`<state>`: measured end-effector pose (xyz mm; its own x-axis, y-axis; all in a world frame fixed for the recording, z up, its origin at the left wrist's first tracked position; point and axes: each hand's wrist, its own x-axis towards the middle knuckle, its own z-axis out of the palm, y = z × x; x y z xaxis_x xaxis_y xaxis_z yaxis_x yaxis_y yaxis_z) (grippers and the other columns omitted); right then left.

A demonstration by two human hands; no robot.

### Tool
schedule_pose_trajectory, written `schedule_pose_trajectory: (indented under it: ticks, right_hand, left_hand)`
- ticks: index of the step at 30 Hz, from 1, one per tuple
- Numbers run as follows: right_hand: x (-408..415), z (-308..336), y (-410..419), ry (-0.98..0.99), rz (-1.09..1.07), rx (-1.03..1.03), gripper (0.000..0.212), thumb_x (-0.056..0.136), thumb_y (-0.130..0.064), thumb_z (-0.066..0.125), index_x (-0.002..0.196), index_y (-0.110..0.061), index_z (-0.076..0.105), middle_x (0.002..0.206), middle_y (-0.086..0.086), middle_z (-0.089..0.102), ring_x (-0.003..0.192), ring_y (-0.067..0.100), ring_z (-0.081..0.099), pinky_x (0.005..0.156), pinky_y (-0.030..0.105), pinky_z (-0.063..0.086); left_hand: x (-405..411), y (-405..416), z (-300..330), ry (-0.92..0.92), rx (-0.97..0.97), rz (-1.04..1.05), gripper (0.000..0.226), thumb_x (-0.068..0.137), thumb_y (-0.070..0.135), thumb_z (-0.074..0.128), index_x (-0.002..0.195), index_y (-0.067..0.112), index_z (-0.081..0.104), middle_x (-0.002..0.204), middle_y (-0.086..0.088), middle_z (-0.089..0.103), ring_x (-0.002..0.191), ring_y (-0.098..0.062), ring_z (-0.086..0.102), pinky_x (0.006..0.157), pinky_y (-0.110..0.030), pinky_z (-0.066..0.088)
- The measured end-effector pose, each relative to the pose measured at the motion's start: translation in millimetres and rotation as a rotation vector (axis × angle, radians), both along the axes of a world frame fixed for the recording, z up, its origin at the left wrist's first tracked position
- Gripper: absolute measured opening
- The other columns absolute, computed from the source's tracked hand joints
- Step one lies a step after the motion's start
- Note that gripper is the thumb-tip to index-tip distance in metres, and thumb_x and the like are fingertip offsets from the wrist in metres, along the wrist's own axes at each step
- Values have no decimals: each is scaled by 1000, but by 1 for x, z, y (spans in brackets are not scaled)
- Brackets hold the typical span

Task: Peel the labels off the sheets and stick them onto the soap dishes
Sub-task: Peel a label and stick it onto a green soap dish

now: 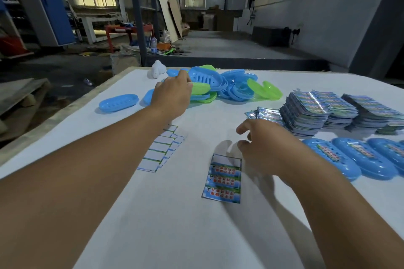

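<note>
Here the left hand (172, 91) reaches into the dish pile (218, 85), grip unclear. Right hand (260, 150), fingers loosely spread, hovers just beyond the label sheet (223, 179) on the bench (175, 225).

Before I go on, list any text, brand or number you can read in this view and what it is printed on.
Label sheet on the table: red characters on three labels, upside down to the camera and too blurred to quote.
Labelled blue soap dishes at right: red print, too blurred.
Stacks of label sheets: print too small.
Emptied backing sheets: blank.
Nothing is legible.
</note>
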<state>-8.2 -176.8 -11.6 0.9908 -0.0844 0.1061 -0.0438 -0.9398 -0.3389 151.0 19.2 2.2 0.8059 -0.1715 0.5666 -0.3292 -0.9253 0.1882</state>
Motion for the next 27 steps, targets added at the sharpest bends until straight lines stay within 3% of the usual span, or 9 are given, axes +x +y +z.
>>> schedule_pose_trajectory:
  ticks: [5, 9, 12, 14, 17, 23, 25, 27]
  right_hand:
    - [0, 2, -1, -114, 8, 19, 41, 98, -26, 55, 139, -31, 54, 133, 0, 59, 121, 25, 56, 98, 40, 49]
    - [4, 2, 2, -305, 123, 141, 53, 95, -33, 63, 144, -35, 42, 137, -2, 50, 123, 23, 53, 98, 36, 44]
    - [4, 0, 5, -337, 236, 280, 76, 87, -43, 75, 148, -48, 30, 146, -10, 40, 127, 14, 49, 100, 33, 43]
    - [4, -2, 7, -297, 308, 305, 81, 83, -45, 79, 148, -51, 31, 149, -16, 39, 129, 12, 47, 105, 37, 46]
    - [6, -6, 6, -256, 345, 288, 77, 81, -45, 82, 147, -47, 40, 147, -19, 43, 128, 14, 47, 107, 44, 46]
    - [10, -8, 4, -244, 303, 224, 73, 80, -49, 81, 143, -46, 45, 130, -18, 55, 122, 18, 50, 101, 38, 44]
    - [11, -9, 4, -227, 285, 218, 72, 78, -54, 81, 142, -46, 47, 122, -19, 54, 118, 16, 51, 96, 35, 44]
    - [12, -10, 3, -208, 257, 227, 70, 78, -57, 80, 139, -45, 49, 121, -16, 58, 118, 17, 52, 94, 35, 45]
  left_hand:
    - [-33, -4, 10, -55, -340, -22, 22, 106, 33, 36, 107, 15, 49, 81, 0, 56, 72, -25, 53, 60, -36, 38]
    - [-58, -10, 10, 134, -632, -75, 29, 105, 38, 41, 92, 16, 55, 73, 7, 54, 66, -12, 51, 58, -32, 38]
    - [-75, -13, 0, 317, -714, -144, 38, 104, 37, 44, 73, 15, 47, 62, -1, 44, 56, -16, 42, 50, -26, 36]
    - [-84, -14, -8, 453, -831, -198, 34, 103, 37, 46, 80, 14, 53, 69, -9, 46, 63, -19, 46, 50, -23, 39]
    - [-92, -15, -12, 576, -979, -183, 35, 102, 40, 48, 87, 11, 61, 77, -12, 53, 69, -24, 50, 59, -32, 43]
    - [-97, -16, -18, 713, -1093, -155, 36, 100, 47, 51, 88, 18, 68, 79, -6, 67, 65, -22, 60, 54, -27, 49]
    - [-98, -14, -19, 664, -1036, -151, 37, 99, 48, 52, 84, 18, 69, 79, -5, 67, 66, -22, 61, 54, -30, 51]
    - [-98, -11, -21, 536, -881, -168, 38, 96, 49, 55, 86, 15, 69, 83, -6, 69, 73, -24, 65, 65, -40, 57]
